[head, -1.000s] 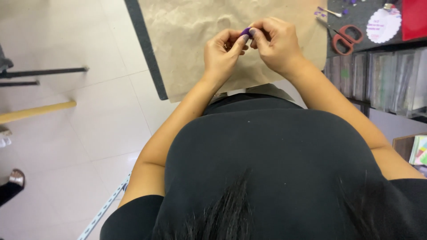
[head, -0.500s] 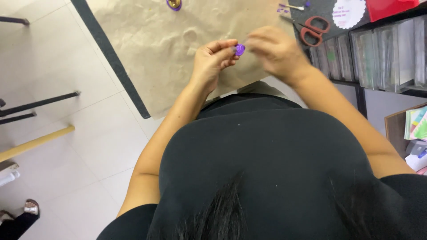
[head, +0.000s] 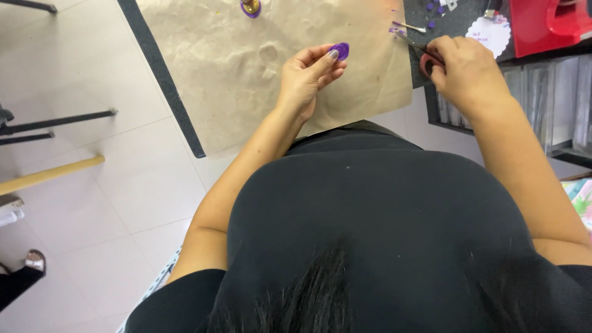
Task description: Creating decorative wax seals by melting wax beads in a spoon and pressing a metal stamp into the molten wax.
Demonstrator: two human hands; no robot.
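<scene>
My left hand point(head: 306, 77) pinches a small purple coiled paper disc point(head: 339, 50) between thumb and fingertips, above a sheet of crumpled brown paper point(head: 234, 68) on the table. My right hand point(head: 465, 71) is off to the right, at the edge of a dark mat, closed over the red handles of a pair of scissors point(head: 425, 54); their blades point up and left. The two hands are well apart.
A small brass tool on a purple disc point(head: 250, 7) stands at the brown paper's far edge. Purple scraps, a white scalloped card point(head: 490, 34) and a red device point(head: 549, 21) lie on the dark mat. Clear drawers point(head: 555, 105) sit at right; chair legs point(head: 55, 120) on the floor at left.
Both hands were together on the purple piece. Now my right hand has moved away to the right and taken the scissors, while my left hand alone keeps the purple disc.
</scene>
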